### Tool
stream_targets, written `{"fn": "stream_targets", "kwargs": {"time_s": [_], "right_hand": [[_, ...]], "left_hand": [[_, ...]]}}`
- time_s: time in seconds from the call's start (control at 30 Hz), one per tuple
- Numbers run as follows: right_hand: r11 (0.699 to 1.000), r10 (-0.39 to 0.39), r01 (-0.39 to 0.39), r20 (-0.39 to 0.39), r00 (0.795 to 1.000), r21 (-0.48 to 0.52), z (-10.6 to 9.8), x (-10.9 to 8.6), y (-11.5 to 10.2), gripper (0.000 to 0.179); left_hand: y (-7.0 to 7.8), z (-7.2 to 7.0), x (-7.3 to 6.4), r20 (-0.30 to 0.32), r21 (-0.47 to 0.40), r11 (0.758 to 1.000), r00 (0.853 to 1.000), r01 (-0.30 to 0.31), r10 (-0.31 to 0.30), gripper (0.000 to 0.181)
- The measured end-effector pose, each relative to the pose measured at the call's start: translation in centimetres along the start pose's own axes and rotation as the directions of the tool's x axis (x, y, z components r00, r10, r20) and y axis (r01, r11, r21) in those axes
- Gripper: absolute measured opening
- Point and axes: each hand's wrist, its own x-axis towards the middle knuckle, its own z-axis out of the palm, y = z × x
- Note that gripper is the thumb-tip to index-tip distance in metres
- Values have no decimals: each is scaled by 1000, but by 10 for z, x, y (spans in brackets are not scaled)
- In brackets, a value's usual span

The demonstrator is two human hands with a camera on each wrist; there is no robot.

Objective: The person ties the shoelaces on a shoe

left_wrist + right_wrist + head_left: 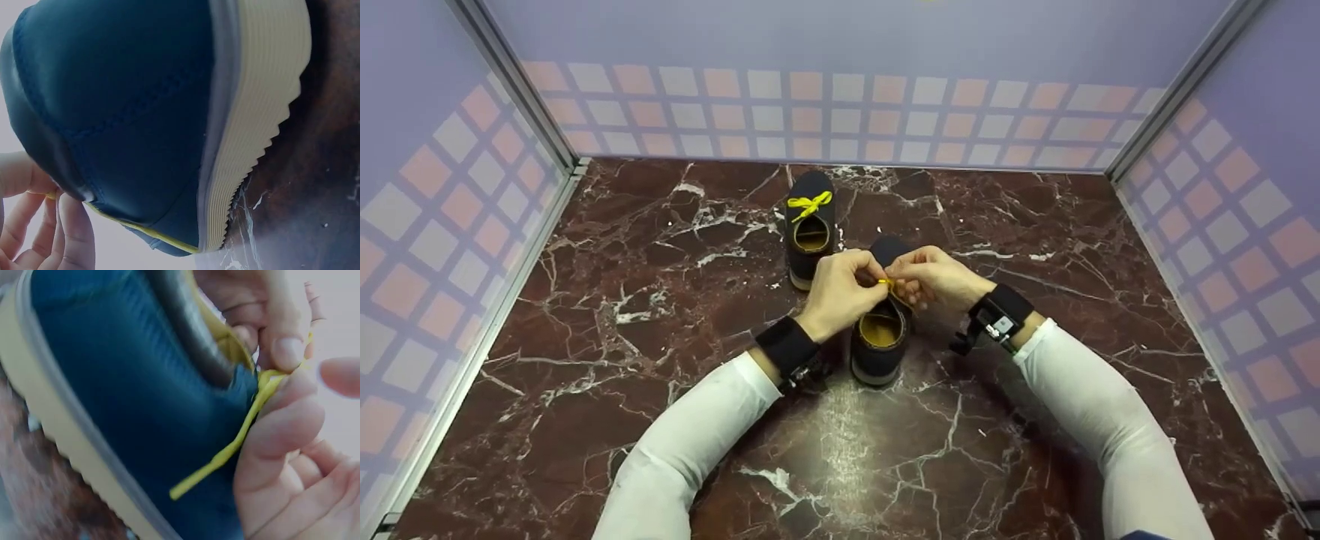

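A dark shoe [877, 364] with a tan insole stands on the marbled surface, toe pointing away, between both hands. Over its tongue area, my left hand [840, 292] pinches the yellow shoelace [242, 436] between thumb and forefinger. My right hand [934, 277] meets it from the other side, with thumb and bent fingers on the lace close to the left fingertips. One loose lace end hangs down the shoe's side in the right wrist view. The left wrist view shows the shoe's dark upper [140, 129] and ridged cream sole [270, 73], with fingertips at the lace.
A second dark shoe [812, 180], its yellow lace tied in a bow [811, 204], stands farther off to the left. Purple walls with pink and white squares [847, 116] enclose the marbled surface [660, 360] at the back and both sides.
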Motion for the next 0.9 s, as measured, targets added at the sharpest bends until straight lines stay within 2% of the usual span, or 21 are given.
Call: {"fn": "stream_targets", "kwargs": {"time_s": [0.27, 0.43, 0.53, 0.63, 0.8, 0.9], "right_hand": [[985, 135, -137, 29, 990, 102, 0, -1, -2, 30], [984, 153, -153, 4, 988, 89, 1, -1, -5, 29], [987, 141, -139, -18, 990, 77, 0, -3, -6, 28], [991, 116, -112, -57, 992, 73, -1, -5, -5, 26], [998, 50, -45, -105, 993, 53, -1, -4, -4, 10], [998, 24, -18, -102, 994, 53, 1, -3, -5, 22]], "left_hand": [[0, 0, -3, 9, 29, 996, 997, -81, 80, 5], [0, -3, -3, 46, 7, 994, 993, -112, 111, 5], [-2, -6, -3, 61, -27, 995, 994, -92, 94, 6], [-5, -8, -2, 71, -55, 997, 996, -47, 51, 8], [-8, -13, 2, 95, -68, 998, 995, 14, -8, 9], [-8, -14, 4, 106, -74, 997, 994, 32, -24, 10]]}}
